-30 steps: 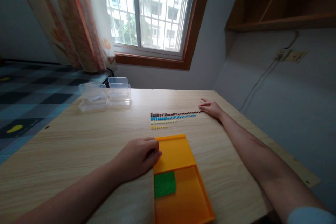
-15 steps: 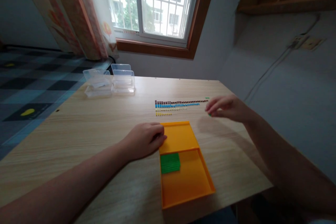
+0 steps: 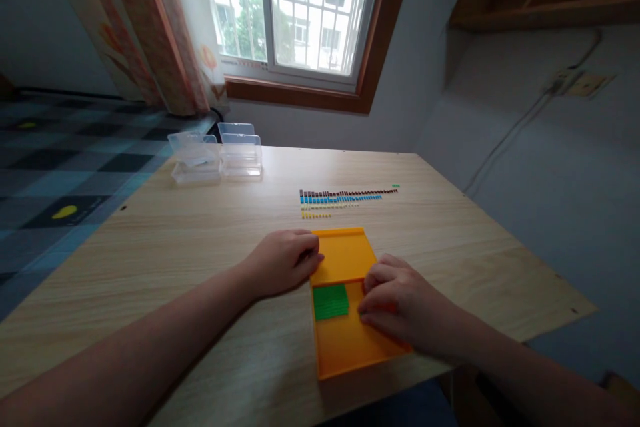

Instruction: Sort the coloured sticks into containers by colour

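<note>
An orange tray [image 3: 343,255] with two compartments lies on the wooden table [image 3: 200,240] in front of me. A green studded plate [image 3: 331,301] sits in its near compartment. My left hand [image 3: 283,260] rests curled against the tray's left rim. My right hand [image 3: 400,300] lies over the near compartment beside the green plate, fingers bent; whatever it holds is hidden. Beyond the tray lie rows of small bricks [image 3: 345,197], dark, blue, pale and yellow, with a tiny green piece [image 3: 395,186] at their far right end.
Clear plastic boxes [image 3: 216,157] stand at the table's far left. A window and a curtain [image 3: 150,27] are behind the table. A wall with a cable and socket [image 3: 575,83] runs along the right. The table's near edge is just below the tray.
My right hand has come back from the far end of the brick rows, where it picked up a small green piece, and now lies over the tray's near compartment. My left hand stayed put.
</note>
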The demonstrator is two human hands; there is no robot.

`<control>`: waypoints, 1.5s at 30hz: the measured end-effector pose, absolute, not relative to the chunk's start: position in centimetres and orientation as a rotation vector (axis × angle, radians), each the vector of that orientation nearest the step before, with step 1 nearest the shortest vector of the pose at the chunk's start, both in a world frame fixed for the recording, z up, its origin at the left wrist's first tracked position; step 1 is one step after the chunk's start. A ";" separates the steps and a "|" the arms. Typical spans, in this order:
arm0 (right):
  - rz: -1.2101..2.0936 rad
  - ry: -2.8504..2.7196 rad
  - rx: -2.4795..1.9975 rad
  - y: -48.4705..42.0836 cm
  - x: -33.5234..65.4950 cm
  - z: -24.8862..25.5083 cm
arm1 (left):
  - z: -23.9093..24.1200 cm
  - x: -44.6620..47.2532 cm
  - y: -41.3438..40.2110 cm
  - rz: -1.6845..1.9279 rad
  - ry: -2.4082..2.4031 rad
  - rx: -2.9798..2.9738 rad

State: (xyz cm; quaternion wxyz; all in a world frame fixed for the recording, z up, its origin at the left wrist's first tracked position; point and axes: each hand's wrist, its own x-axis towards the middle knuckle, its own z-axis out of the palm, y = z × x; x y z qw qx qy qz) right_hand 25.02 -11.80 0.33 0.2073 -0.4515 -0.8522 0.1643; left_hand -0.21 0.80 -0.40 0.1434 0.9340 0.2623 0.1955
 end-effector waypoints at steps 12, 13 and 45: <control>0.484 -2.243 -1.119 -12.4 25.3 0.7 | -0.2 -0.1 0.5 0.575 0.769 2.672; 0.461 -2.263 -1.100 -12.4 25.4 0.7 | -0.2 -0.1 0.5 0.572 0.767 2.671; 0.395 -2.281 -1.068 -12.3 24.7 0.2 | -0.1 -0.1 0.6 0.578 0.739 2.668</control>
